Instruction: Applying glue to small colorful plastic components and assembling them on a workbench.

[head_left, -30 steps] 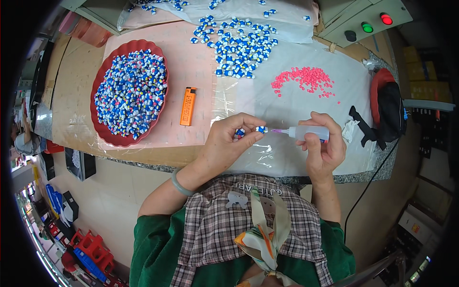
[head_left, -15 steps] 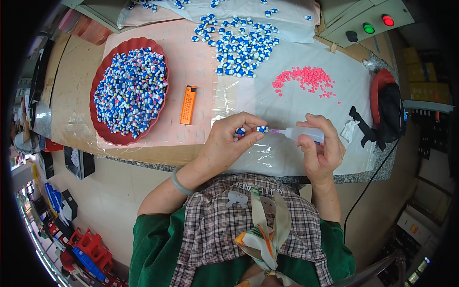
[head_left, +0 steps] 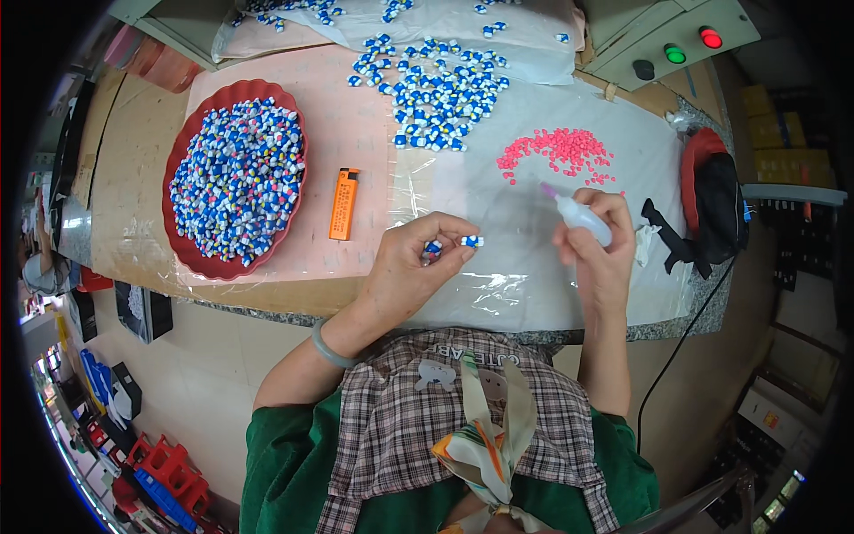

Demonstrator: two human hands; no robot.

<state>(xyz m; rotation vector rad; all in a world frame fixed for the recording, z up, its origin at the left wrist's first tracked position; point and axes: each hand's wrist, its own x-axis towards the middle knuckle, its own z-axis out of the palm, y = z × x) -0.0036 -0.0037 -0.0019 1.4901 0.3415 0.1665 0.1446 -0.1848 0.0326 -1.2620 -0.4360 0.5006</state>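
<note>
Between thumb and forefinger, my left hand (head_left: 411,265) pinches a small blue-and-white piece (head_left: 471,241). More such pieces (head_left: 432,248) are tucked in the curl of its other fingers. My right hand (head_left: 603,242) grips a translucent white squeeze bottle (head_left: 583,219) with a thin purple nozzle (head_left: 549,190), which points up and left, apart from the piece. Beyond the nozzle lies a scatter of tiny pink pieces (head_left: 562,149). Many blue-and-white pieces (head_left: 449,93) are spread farther back on the white sheet (head_left: 498,191).
A red scalloped bowl (head_left: 171,233) heaped with small blue, white and pink pieces stands at left. An orange lighter (head_left: 343,205) lies beside it. At right are a black strap (head_left: 669,238) and a black-and-red bag (head_left: 719,200). A panel with lit buttons (head_left: 675,53) stands at the back right.
My right hand has drawn the bottle away from the piece, tilting its nozzle upward. My left hand still pinches the piece.
</note>
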